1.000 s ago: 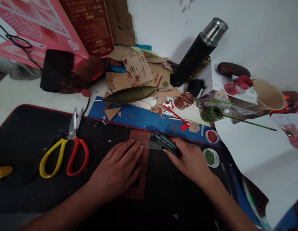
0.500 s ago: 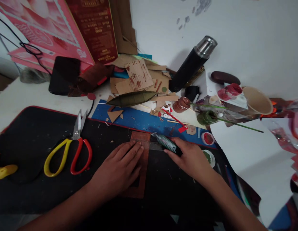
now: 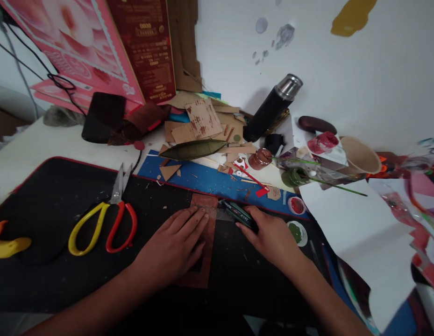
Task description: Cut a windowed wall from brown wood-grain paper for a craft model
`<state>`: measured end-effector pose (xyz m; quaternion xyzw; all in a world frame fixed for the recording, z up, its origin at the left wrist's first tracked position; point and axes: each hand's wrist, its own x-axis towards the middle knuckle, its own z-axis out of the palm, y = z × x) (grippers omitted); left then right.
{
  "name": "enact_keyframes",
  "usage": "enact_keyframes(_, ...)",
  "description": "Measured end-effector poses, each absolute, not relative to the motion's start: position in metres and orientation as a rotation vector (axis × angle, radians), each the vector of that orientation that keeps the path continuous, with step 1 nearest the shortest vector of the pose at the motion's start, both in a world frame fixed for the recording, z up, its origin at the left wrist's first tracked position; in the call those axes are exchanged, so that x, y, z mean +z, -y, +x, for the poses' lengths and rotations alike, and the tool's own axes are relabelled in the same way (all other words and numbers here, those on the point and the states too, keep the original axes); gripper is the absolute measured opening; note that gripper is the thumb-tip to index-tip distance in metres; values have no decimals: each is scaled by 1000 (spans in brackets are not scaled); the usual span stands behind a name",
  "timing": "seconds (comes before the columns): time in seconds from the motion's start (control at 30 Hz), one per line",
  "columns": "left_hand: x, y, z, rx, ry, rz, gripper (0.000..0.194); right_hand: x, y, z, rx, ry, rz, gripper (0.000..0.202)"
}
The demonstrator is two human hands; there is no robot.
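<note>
My left hand [image 3: 176,242] lies flat, fingers stretched out, pressing a clear ruler [image 3: 225,214] onto a reddish-brown painted cardboard piece [image 3: 210,238]. That piece has a dark opening partly covered by my hand. My right hand [image 3: 271,233] is closed around a dark green utility knife [image 3: 239,213]. The knife's front end points left, close to the cardboard's right edge and just above the ruler. Whether the blade touches the cardboard I cannot tell. Left of my hands, scissors [image 3: 116,193] with one yellow and one red handle lie spread on the black mat [image 3: 45,196].
Cardboard scraps [image 3: 202,119] and a green leaf-shaped piece [image 3: 195,149] lie behind the blue strip [image 3: 188,175]. A black thermos [image 3: 269,112] leans by the wall. Paint jars [image 3: 260,158] with brushes, a green-paint lid [image 3: 297,233] and white paper [image 3: 350,224] are on the right.
The view has tilted upward and shifted, showing more wall. My right hand and the utility knife have moved slightly left and down in view. My left hand stays pressed on the ruler.
</note>
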<state>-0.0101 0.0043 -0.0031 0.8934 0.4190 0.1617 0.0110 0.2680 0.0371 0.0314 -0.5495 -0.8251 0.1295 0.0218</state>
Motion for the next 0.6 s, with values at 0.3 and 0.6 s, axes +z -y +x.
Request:
enact_keyframes(0.3, -4, -4, -9, 510, -1297, 2791, 45, 34, -35, 266, 365, 2584, -1716, 33)
enact_keyframes(0.6, -8, -3, -9, 502, -1301, 2786, 46, 32, -33, 265, 369, 2572, -1740, 35)
